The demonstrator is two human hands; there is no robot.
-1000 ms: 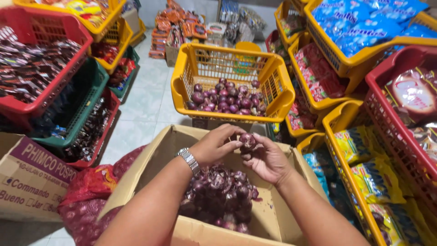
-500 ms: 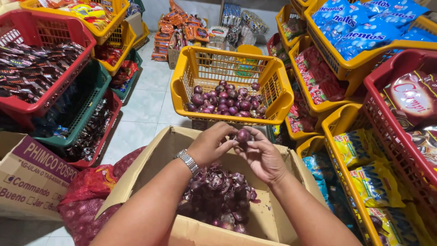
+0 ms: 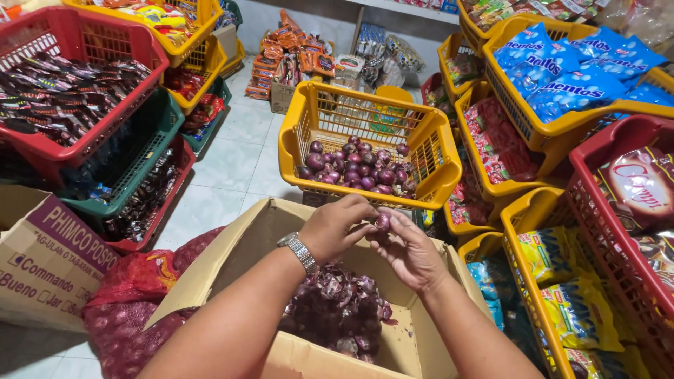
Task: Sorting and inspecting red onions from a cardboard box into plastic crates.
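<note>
Red onion [image 3: 382, 222]: pinched between fingertips of left hand [image 3: 337, 228] and right hand [image 3: 409, 250], above cardboard box [image 3: 232, 263] of peelings; formerly several cupped in right palm, now one.

Bare forearms, no sleeves showing. Only thing worn is a silver metal-link wristwatch [image 3: 300, 250] just behind the left hand [image 3: 335, 229].

Glossy purple onion [image 3: 382, 222]; matt brown cardboard box [image 3: 239, 256]; smooth yellow plastic basket [image 3: 430, 151]; shiny metal watch [image 3: 300, 251].
</note>
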